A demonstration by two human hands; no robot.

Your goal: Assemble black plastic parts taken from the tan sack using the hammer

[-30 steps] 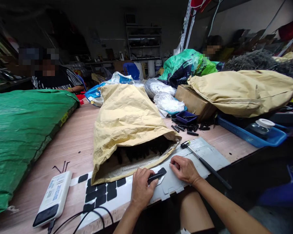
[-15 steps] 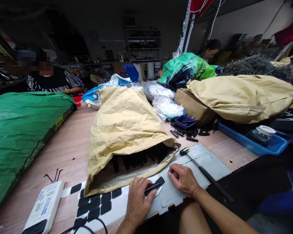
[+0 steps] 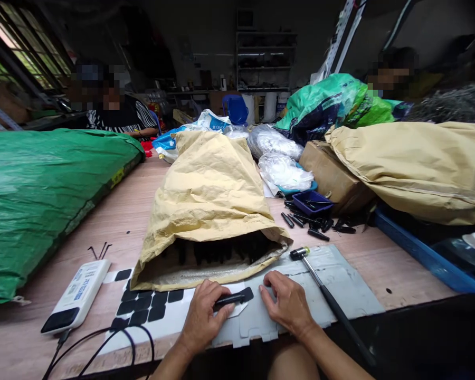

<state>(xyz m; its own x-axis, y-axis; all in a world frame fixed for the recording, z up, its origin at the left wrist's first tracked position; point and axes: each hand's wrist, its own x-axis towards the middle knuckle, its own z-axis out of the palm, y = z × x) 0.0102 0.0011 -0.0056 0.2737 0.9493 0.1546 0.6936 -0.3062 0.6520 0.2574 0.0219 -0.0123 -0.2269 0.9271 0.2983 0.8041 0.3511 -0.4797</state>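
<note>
My left hand (image 3: 206,311) is closed on a black cylindrical piece (image 3: 228,300) at the table's front edge. Just right of that piece a black rounded patch (image 3: 247,293) lies on white paper. Over the grey board (image 3: 257,316), my right hand (image 3: 285,301) has its thumb and fingers apart, with nothing visible between them. Behind both hands the open mouth of a beige sack (image 3: 209,200) shows dark pieces inside. A hammer (image 3: 332,301) with a black handle lies right of my right hand. Black square patches (image 3: 142,303) sit on a white sheet at left.
A white power bank (image 3: 77,295) with black cables is at left, beside a green sack (image 3: 51,195). Loose black pieces surround a purple tray (image 3: 312,202). A cardboard box (image 3: 332,174), another beige sack (image 3: 419,163) and a blue tray (image 3: 431,264) stand right. Two people are behind.
The camera view has turned and shifted. My left hand still holds the black piece. The thumb and fingers of my right hand have moved apart.
</note>
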